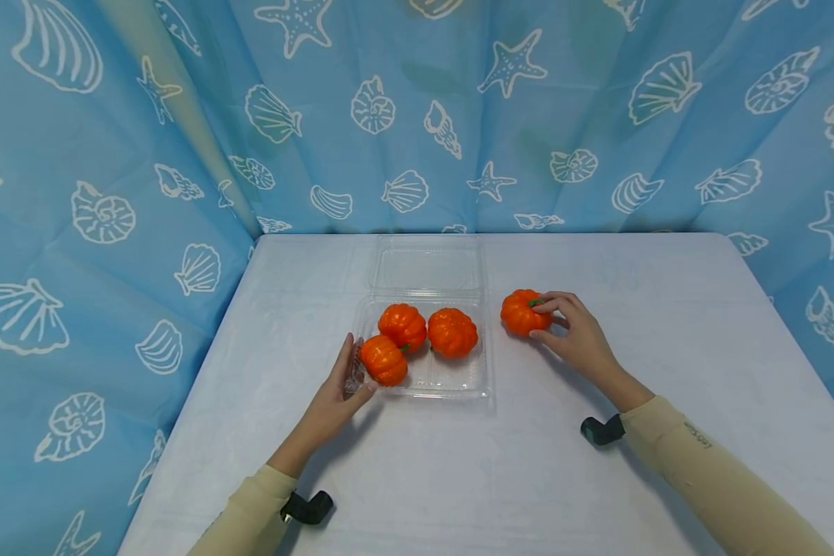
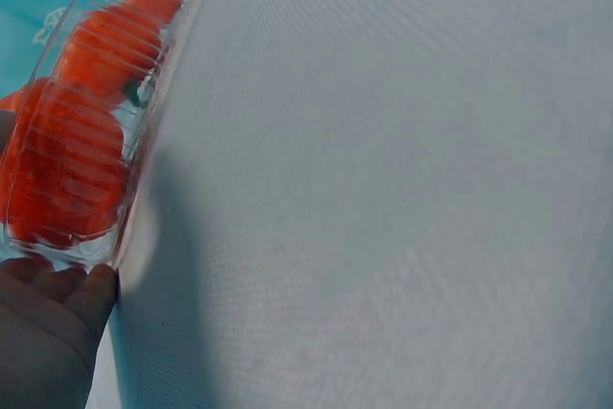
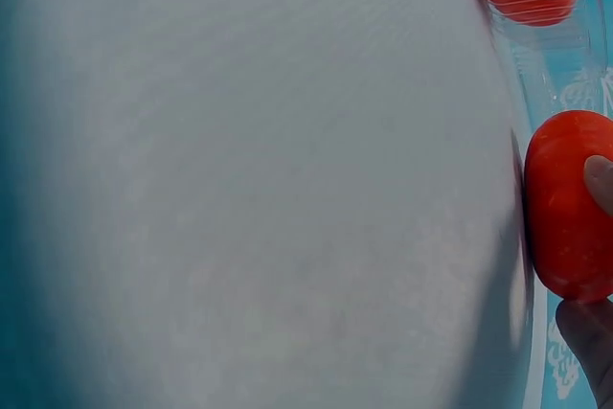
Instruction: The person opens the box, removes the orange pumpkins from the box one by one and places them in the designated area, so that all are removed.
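Observation:
Two orange pumpkins and a third at the front left sit in the open clear plastic container. My left hand holds the container's front-left corner, fingers along the side and thumb beside the nearest pumpkin; in the left wrist view, fingertips touch its wall. Right of the container, my right hand grips another orange pumpkin with a green stem, between thumb and fingers. That pumpkin appears low over the table in the right wrist view; part of it is cut off.
The container's clear lid lies folded back behind it on the white-covered table. A blue curtain with shell patterns stands along the table's back and left side. Black wrist devices are near both sleeves.

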{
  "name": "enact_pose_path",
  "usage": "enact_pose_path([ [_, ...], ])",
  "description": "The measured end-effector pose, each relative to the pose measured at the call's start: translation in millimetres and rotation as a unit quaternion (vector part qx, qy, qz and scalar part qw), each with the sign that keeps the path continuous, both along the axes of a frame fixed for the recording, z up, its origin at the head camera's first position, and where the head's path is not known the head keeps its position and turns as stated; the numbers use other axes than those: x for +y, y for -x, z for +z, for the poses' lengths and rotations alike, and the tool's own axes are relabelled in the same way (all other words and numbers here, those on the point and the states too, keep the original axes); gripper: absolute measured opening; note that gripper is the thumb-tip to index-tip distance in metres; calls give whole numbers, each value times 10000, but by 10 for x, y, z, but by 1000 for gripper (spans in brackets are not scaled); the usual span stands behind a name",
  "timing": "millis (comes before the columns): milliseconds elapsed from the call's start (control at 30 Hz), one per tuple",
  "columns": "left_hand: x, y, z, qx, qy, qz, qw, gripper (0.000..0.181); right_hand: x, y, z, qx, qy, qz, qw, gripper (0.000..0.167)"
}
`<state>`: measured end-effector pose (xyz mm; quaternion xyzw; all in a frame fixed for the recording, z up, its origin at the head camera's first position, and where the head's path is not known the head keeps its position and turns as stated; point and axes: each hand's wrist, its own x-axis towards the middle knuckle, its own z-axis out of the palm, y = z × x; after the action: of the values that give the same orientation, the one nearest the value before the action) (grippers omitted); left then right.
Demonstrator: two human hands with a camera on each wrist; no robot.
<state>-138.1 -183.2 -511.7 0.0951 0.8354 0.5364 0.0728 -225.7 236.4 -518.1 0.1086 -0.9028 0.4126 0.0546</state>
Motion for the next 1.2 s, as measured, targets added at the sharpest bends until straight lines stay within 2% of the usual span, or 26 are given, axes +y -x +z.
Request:
enact_pose_path([
  [267, -1, 10, -12, 23, 22, -10, 10000, 90, 13, -20, 19, 107, 125, 98, 9998, 32],
  [600, -2, 6, -2, 17, -15, -36, 10000, 90, 8, -41, 7, 238, 317, -43, 9992, 27],
  [1033, -4, 2, 2, 22, -31, -42, 10000, 90, 17, -47, 10, 143, 301, -106, 9994, 28],
  [1200, -3, 0, -1, 31, -43, -40, 10000, 90, 28, -55, 10, 239, 290, -115, 9992, 28],
])
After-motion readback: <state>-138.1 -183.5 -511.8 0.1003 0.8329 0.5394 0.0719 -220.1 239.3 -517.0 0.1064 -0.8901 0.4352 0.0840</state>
